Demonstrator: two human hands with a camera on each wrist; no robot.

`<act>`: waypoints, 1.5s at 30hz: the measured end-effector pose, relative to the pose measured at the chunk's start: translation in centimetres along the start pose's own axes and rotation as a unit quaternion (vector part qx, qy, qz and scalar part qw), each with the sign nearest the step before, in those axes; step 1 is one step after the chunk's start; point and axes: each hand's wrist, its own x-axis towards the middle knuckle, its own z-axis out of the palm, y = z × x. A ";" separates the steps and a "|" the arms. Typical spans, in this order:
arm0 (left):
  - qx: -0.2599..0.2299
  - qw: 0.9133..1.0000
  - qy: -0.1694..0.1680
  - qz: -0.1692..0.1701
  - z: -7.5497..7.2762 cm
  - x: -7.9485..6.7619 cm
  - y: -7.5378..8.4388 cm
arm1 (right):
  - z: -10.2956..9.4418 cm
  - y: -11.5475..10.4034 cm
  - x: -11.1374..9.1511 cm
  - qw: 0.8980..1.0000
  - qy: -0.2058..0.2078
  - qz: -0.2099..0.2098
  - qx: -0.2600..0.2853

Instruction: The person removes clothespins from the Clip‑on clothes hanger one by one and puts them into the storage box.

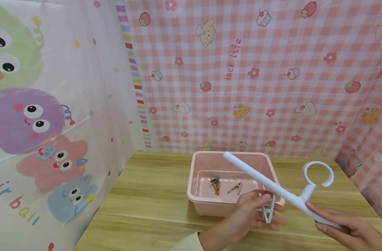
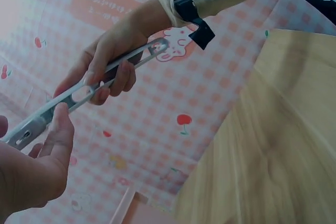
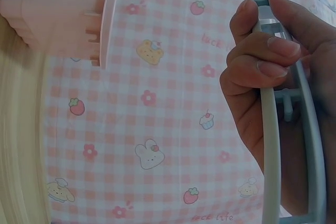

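My left hand (image 1: 238, 218) pinches a pale grey-white clothespin (image 1: 267, 212) between thumb and fingers, just in front of a pink basin. My right hand (image 1: 355, 223) grips one end of a white plastic hanger (image 1: 263, 179), whose bar slants up to the left over the basin. An open ring hook (image 1: 327, 165) sticks up from the hanger's middle. In the right wrist view, curled fingers (image 3: 268, 56) wrap round the hanger's narrow frame. The left wrist view shows the left hand (image 2: 37, 174) beside the bar's other end; the clothespin is not clearly seen there.
The pink basin (image 1: 195, 200) stands on a wood-grain table (image 1: 140, 209). Inside lie an orange clothespin (image 1: 216, 189), a teal one (image 1: 215, 181) touching it, and a beige one (image 1: 236, 188). A checked pink cloth (image 1: 241, 90) hangs behind, a cartoon-print cloth (image 1: 84, 122) at left.
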 end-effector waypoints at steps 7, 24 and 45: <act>-0.008 1.000 0.000 0.026 1.0 0.4 -0.6 | 0.2 0.0 0.1 0.992 0.002 -0.007 -0.124; 0.240 0.949 0.030 0.201 -0.2 0.3 -1.2 | 0.0 0.0 -0.1 0.993 -0.032 -0.012 -0.111; 0.403 0.875 0.068 0.257 -0.8 0.3 -0.9 | -0.2 -0.3 0.3 0.996 -0.040 -0.030 -0.070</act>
